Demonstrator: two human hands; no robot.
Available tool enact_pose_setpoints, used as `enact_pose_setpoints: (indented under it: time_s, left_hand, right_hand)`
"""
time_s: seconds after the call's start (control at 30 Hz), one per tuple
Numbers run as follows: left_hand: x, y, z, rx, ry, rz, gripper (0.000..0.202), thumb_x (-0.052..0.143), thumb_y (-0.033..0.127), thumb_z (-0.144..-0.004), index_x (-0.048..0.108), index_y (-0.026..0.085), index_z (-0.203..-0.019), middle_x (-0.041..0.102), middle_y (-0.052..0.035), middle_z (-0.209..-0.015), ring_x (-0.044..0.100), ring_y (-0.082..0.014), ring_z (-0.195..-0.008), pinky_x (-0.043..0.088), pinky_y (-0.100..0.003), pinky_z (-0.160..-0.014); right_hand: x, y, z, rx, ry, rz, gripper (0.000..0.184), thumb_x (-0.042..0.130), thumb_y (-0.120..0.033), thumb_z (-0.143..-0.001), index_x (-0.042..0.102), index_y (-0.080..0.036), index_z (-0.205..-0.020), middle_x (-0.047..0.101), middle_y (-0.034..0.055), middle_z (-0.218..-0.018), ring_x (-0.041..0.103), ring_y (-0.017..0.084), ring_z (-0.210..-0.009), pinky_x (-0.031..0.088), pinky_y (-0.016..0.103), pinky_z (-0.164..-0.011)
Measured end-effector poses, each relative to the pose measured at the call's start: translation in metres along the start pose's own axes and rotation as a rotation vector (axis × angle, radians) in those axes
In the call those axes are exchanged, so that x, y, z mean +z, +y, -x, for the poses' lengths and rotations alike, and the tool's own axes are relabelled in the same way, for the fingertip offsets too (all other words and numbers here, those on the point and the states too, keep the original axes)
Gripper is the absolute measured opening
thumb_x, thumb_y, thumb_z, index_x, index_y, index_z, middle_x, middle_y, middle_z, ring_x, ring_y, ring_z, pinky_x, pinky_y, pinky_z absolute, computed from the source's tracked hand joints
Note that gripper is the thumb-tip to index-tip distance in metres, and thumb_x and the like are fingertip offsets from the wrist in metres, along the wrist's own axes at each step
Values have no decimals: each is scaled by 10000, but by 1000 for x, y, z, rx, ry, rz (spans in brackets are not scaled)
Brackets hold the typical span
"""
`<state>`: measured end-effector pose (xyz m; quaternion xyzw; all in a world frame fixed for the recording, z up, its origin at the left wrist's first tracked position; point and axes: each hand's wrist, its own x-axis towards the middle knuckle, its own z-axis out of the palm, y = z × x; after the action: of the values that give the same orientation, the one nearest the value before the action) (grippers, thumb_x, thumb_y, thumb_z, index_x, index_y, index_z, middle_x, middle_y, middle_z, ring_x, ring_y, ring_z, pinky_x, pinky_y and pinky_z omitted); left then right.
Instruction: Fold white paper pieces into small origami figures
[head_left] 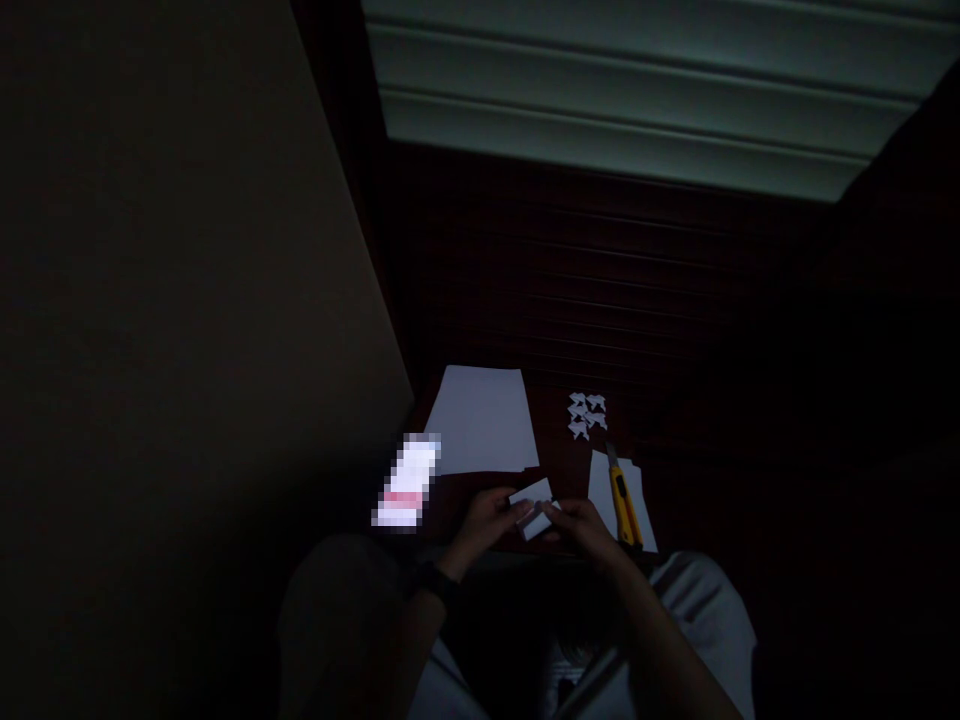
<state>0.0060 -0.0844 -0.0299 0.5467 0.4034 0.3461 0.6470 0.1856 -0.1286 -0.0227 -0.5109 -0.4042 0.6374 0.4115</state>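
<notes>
In a dim room, my left hand (486,522) and my right hand (584,527) meet over a small white piece of folded paper (534,506). Both hands pinch it at its edges, the left from the left side, the right from the right. The paper is held just above the dark wooden table (559,465), close to my lap. A dark band sits on my left wrist.
A white sheet (484,418) lies behind my hands. Several small folded paper figures (586,414) sit further back. A yellow utility knife (624,502) rests on a smaller white paper (604,480) to the right. A lit, blurred phone screen (407,482) lies at the left. A wall stands at the left.
</notes>
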Motion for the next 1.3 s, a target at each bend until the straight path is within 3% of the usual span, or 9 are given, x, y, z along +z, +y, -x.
enact_pose_setpoints:
  time_s: [0.2, 0.4, 0.57, 0.77, 1.03, 1.2, 1.3]
  left_hand:
    - [-1, -4, -1, -60, 24, 22, 368, 615, 448, -667, 650, 110, -808, 671, -70, -742, 617, -194, -673, 488, -265, -563]
    - [-5, -4, -1, -10, -12, 22, 374, 637, 356, -664, 614, 146, -973, 661, -74, -873, 623, -199, -730, 488, -253, -556]
    - [-4, -4, -1, -48, -73, -18, 362, 549, 442, -732, 648, 103, -813, 665, -80, -749, 627, -199, -687, 496, -261, -563]
    - [-3, 0, 0, -61, -150, -12, 421, 633, 427, -669, 623, 96, -929, 667, -99, -826, 635, -214, -716, 521, -287, -555]
    - [-5, -7, -2, -94, -212, -33, 396, 660, 382, -654, 626, 91, -920, 671, -103, -810, 642, -215, -688, 526, -300, -555]
    - [-6, -6, -2, -84, -143, -6, 404, 680, 366, -637, 628, 81, -918, 674, -106, -812, 643, -223, -688, 528, -305, -561]
    - [-8, -1, 0, -49, -76, 47, 426, 656, 372, -668, 613, 87, -981, 667, -121, -888, 639, -231, -739, 528, -305, -576]
  right_hand:
    - [2, 9, -8, -9, 116, 23, 421, 646, -529, -616, 638, -123, -729, 658, 65, -741, 619, 209, -703, 513, 312, -590]
    - [5, 17, -13, -63, 206, 80, 375, 658, -514, -608, 556, -155, -646, 628, 35, -656, 589, 173, -563, 485, 270, -464]
    - [8, 21, -16, -129, 226, 206, 373, 592, -532, -670, 541, -168, -737, 589, 2, -583, 520, 130, -448, 414, 230, -387]
    - [9, 17, -22, -384, 435, 330, 326, 591, -474, -692, 558, -166, -791, 597, 29, -724, 537, 158, -635, 435, 253, -559]
    - [21, -4, -13, -440, 434, 480, 282, 548, -430, -745, 584, -179, -868, 618, 41, -798, 545, 175, -697, 430, 277, -644]
    - [30, -14, -9, -473, 453, 445, 375, 566, -434, -732, 558, -179, -1007, 616, 70, -901, 561, 193, -781, 444, 295, -689]
    - [29, -8, -10, -409, 415, 331, 421, 584, -449, -715, 536, -184, -1039, 615, 47, -824, 572, 166, -695, 460, 262, -605]
